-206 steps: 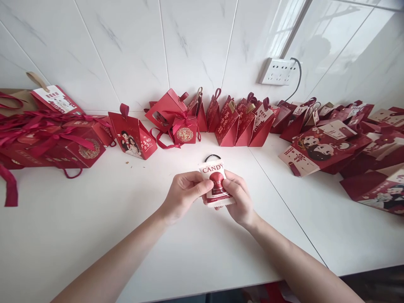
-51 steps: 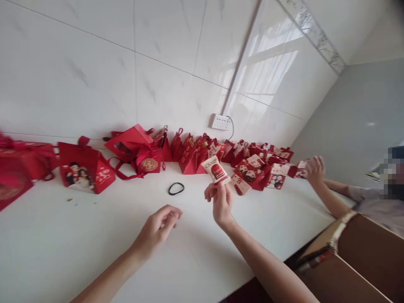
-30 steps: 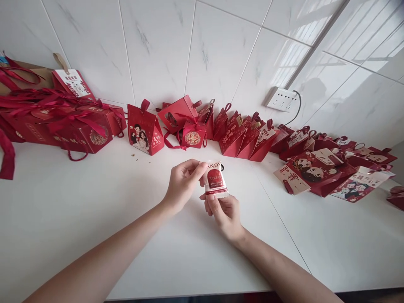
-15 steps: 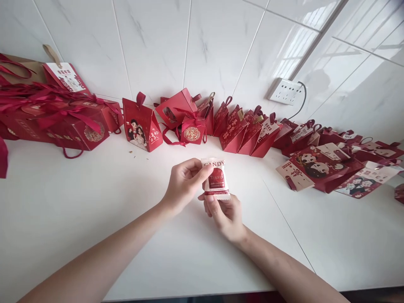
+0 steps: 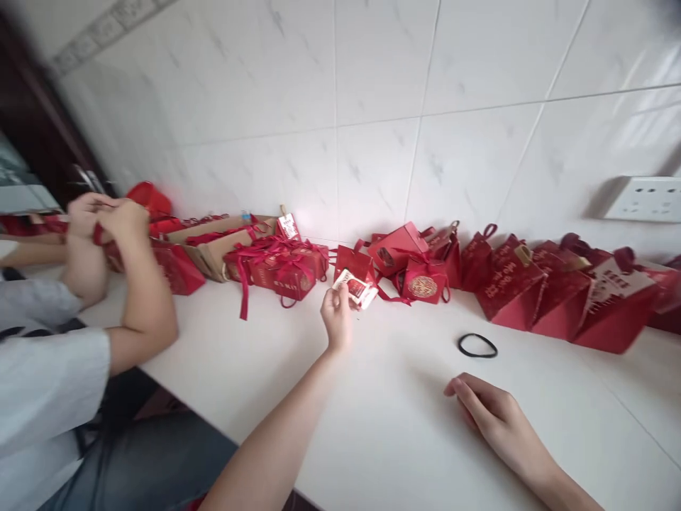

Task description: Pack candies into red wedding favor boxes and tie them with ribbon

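My left hand [image 5: 337, 312] is pinching a candy packet [image 5: 355, 289] in a white and red wrapper, above the table in front of a small upright red gift box [image 5: 355, 262]. A white edge behind the packet is blurred; I cannot tell whether it is a second packet. My right hand [image 5: 494, 422] hovers low over the table on the right, its fingers curled together with nothing visible in them. Just beyond its fingertips is a thin black hair band [image 5: 477, 345], apart from the hand.
Red gift boxes [image 5: 511, 291] line the tiled wall, with ribboned boxes [image 5: 281, 273] and an open brown carton [image 5: 213, 248] further left. A co-worker's hands [image 5: 109, 213] are raised at the left. A power strip [image 5: 646, 199] is on the wall at right.
The view has swung left, bringing the co-worker into sight. My right hand has let go of the candy packet and moved away right; my left hand keeps it. A black hair band now shows.
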Motion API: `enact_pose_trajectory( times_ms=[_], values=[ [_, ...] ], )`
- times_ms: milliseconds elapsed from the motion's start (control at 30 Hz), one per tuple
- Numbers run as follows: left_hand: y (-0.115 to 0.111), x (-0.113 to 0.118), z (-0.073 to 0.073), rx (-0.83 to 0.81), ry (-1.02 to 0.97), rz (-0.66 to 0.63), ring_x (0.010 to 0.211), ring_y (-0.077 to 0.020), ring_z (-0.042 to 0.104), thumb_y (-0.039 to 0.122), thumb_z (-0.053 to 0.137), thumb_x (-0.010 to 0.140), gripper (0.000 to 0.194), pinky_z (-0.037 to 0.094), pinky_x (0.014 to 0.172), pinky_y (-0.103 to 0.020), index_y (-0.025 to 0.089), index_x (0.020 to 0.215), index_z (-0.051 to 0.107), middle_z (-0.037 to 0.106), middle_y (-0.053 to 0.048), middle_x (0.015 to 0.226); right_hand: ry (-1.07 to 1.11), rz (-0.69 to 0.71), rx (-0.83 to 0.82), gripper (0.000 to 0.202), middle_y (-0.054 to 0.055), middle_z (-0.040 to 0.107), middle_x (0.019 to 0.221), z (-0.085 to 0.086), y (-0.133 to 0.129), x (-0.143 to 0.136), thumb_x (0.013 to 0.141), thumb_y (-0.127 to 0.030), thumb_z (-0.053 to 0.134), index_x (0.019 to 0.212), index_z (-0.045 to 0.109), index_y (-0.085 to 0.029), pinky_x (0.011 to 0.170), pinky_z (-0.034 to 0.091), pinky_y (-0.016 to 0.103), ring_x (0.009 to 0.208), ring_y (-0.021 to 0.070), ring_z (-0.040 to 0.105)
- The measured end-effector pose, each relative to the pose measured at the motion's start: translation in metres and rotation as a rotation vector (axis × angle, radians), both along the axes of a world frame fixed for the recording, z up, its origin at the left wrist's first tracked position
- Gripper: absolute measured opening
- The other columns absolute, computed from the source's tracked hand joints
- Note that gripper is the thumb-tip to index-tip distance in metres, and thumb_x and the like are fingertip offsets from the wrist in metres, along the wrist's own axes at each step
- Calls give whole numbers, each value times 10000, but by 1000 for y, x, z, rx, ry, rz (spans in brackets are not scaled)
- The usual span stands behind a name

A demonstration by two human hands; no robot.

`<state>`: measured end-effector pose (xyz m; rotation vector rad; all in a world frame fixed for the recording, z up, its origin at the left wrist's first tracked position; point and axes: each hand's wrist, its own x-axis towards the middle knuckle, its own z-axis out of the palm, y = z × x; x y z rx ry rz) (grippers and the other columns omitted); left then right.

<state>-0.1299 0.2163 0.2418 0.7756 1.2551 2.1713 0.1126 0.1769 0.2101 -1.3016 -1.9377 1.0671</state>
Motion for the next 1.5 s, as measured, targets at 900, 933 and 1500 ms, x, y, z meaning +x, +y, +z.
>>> enact_pose_trajectory(
  times_ms=[900,933,1500],
  values=[
    [-68,-225,-23,-196,180,914,763,-133,640,113,448,799,497,553,682,-308,184,1272,313,477,-118,1120,-143,23,-127,644,-31,266,554,1,1,-3,731,-750,252,796,570,-194,531,250,276,525,142,278],
    [-70,-222,-20,-198,230,922,817,-143,628,98,459,777,541,541,751,-333,174,1286,293,431,-144,1180,-139,18,-123,643,-32,268,550,2,1,-4,727,-749,256,791,572,-193,528,250,276,521,141,276],
    [-36,84,-11,294,1073,-566,655,-123,510,139,422,727,358,406,594,-241,160,418,601,494,-38,627,515,-58,-190,523,-53,285,332,-1,13,-16,763,-555,439,397,261,-226,407,238,245,317,66,275]
  ],
)
